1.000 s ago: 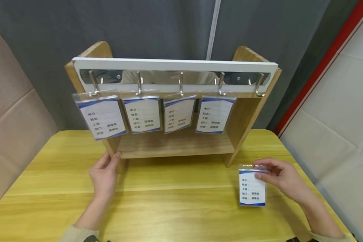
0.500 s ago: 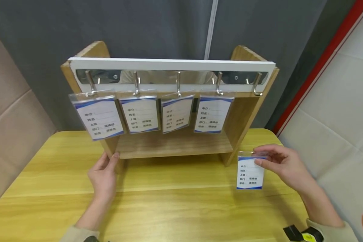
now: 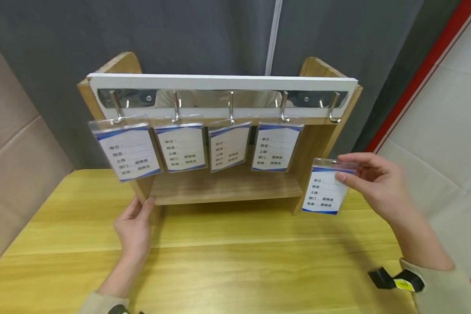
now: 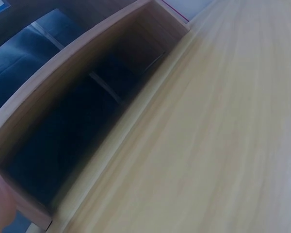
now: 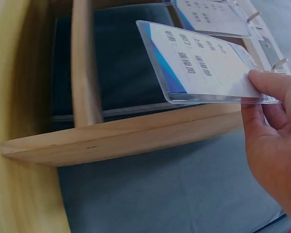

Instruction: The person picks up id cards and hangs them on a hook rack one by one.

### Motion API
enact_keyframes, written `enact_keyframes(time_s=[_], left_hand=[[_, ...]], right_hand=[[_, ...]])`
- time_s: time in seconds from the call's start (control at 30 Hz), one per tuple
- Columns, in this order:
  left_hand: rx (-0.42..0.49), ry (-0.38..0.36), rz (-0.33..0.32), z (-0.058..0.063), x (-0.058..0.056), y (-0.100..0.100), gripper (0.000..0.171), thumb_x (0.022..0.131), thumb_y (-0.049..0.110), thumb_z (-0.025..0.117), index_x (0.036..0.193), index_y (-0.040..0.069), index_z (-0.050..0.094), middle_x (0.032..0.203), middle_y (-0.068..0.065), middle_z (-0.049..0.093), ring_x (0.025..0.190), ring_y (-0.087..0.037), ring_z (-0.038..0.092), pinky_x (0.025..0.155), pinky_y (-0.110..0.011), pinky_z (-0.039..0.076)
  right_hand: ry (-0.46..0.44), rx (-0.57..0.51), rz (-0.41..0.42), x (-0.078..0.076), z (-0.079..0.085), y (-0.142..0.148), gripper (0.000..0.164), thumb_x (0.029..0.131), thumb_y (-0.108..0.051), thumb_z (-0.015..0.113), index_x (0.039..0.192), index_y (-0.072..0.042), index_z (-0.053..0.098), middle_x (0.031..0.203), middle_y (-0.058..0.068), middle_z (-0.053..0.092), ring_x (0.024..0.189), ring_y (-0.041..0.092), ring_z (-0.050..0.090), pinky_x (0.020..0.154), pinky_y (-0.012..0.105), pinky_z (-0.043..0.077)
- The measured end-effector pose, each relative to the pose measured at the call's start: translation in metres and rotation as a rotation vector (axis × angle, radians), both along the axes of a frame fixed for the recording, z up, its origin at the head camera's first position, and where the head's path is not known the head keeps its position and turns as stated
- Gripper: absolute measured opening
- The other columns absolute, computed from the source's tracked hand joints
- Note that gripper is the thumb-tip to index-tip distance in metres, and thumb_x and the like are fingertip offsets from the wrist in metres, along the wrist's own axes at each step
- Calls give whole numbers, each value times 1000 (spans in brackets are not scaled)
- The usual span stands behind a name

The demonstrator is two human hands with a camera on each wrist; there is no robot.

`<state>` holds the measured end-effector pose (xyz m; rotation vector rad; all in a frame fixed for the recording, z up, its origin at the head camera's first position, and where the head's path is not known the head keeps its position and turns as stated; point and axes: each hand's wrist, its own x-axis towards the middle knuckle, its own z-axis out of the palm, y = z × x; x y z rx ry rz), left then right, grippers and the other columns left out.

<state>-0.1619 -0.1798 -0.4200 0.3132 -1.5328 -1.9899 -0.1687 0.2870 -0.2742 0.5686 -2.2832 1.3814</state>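
My right hand [image 3: 380, 185] pinches a badge holder [image 3: 325, 189] by its upper right corner, thumb in front and fingers behind. This clear sleeve holds a white card with blue bands and hangs clear of the table, beside the right side panel of a wooden rack [image 3: 235, 192]. In the right wrist view the badge holder [image 5: 199, 63] is tilted, with the thumb on its top end. My left hand [image 3: 135, 226] grips the foot of the rack's left side panel between thumb and fingers. Only part of the thumb [image 4: 0, 204] shows in the left wrist view.
Along the rack's top runs a white hook rail [image 3: 223, 80] with several metal hooks. Badge holders hang from all but the rightmost hook [image 3: 333, 108]. The rack stands on a yellow wood-grain table [image 3: 235, 261], with a grey curtain [image 3: 204, 35] behind and a white wall panel [image 3: 451, 131] at right.
My right hand has lifted the badge holder up from low over the table toward the rack's right side, and its lower end has swung left. My left hand stays on the rack.
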Motion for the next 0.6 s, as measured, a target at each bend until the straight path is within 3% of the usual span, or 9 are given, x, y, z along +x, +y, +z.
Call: enact_keyframes(time_s=[0.4, 0.6], left_hand=[[-58, -40, 21, -1, -1, -1, 39, 93, 2, 75, 131, 3, 66, 132, -18, 63, 117, -15, 67, 98, -20, 55], [-72, -51, 21, 0, -1, -2, 39, 94, 2, 74, 132, 2, 65, 133, -19, 62, 120, -17, 66, 99, -21, 55]], right_hand=[[53, -174, 125, -10, 15, -4, 34, 89, 15, 70, 122, 7, 69, 104, 4, 74, 80, 14, 64, 69, 10, 58], [50, -245, 122, -12, 23, -6, 33, 90, 18, 67, 122, 9, 67, 105, 9, 73, 84, 18, 64, 73, 12, 59]])
